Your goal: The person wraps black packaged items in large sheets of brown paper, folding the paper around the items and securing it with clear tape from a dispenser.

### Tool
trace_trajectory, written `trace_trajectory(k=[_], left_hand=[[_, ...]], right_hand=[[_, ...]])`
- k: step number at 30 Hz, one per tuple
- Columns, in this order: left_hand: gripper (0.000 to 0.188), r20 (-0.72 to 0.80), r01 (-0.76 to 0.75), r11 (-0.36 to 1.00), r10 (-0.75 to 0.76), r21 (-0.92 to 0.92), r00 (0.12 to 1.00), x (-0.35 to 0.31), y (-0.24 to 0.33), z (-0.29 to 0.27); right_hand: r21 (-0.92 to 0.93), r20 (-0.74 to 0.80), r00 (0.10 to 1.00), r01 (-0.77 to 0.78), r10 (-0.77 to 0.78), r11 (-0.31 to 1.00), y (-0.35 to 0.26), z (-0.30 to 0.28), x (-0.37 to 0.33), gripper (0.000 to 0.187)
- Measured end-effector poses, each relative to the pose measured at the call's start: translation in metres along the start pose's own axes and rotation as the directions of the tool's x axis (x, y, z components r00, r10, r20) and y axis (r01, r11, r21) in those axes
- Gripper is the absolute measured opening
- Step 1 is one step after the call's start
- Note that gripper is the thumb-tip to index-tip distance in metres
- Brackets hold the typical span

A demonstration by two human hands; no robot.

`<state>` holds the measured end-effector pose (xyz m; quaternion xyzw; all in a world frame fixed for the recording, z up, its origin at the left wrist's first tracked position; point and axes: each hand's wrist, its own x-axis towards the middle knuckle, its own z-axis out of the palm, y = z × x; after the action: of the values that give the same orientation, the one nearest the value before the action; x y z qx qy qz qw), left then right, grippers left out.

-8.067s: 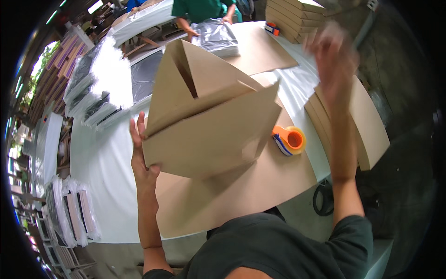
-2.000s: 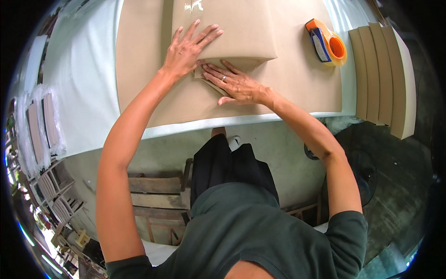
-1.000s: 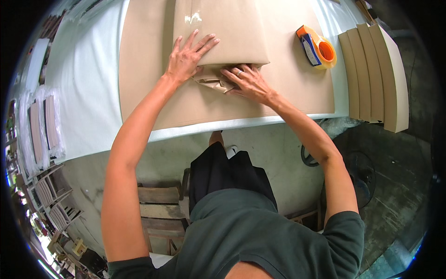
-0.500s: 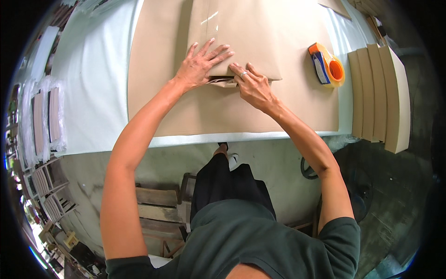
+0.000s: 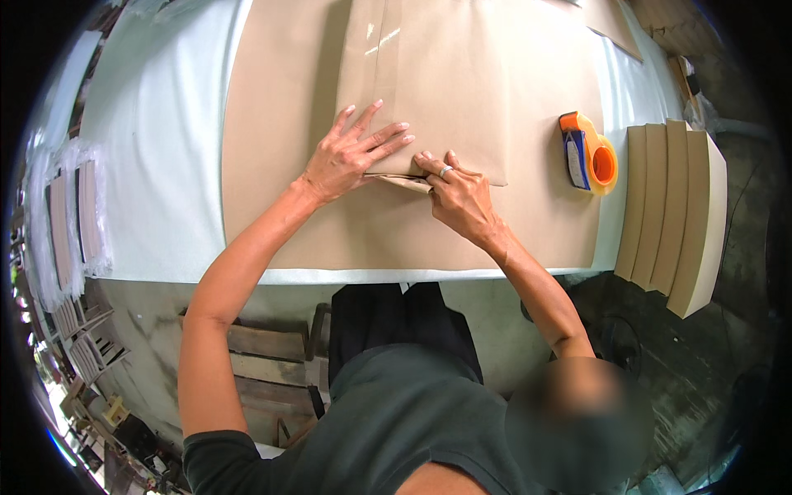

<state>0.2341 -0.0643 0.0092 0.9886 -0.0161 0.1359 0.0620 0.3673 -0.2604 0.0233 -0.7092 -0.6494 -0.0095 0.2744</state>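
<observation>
White table under a broad brown paper sheet; on it lies a flat parcel wrapped in brown paper (near edge toward the person); left hand lies flat, fingers spread, pressing its near corner; right hand pinches the folded end flap against the parcel; an orange tape dispenser sits well to the right, beside stacked wrapped packages.

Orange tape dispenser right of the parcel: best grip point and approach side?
Grip the tape dispenser across its flat sides at the round orange roll housing, coming from above on the right hand's side. It lies flat on the brown paper sheet with open space around it, so probably nothing blocks a top-down pinch.
</observation>
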Motion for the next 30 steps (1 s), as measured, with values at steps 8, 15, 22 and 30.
trace_trajectory(k=[8, 15, 22, 30], left_hand=[[0.096, -0.023, 0.096, 0.995, -0.096, -0.012, 0.995, 0.005, 0.012, -0.002], [0.075, -0.056, 0.211, 0.976, -0.214, -0.053, 0.975, 0.011, 0.024, 0.000], [0.064, -0.079, 0.416, 0.908, -0.419, -0.049, 0.905, 0.019, 0.032, 0.010], [0.090, -0.046, 0.692, 0.671, -0.726, -0.266, 0.686, 0.026, 0.034, 0.005]], right_hand=[[0.076, -0.010, 0.990, -0.143, 0.144, 0.987, -0.004, -0.010, 0.010, 0.013], [0.249, 0.097, 0.937, -0.349, 0.335, 0.903, 0.010, -0.016, 0.026, 0.023], [0.364, 0.086, 0.864, -0.491, 0.496, 0.791, 0.027, -0.013, 0.039, 0.043], [0.222, 0.367, 0.872, -0.420, 0.324, 0.880, 0.041, -0.019, 0.077, 0.018]])
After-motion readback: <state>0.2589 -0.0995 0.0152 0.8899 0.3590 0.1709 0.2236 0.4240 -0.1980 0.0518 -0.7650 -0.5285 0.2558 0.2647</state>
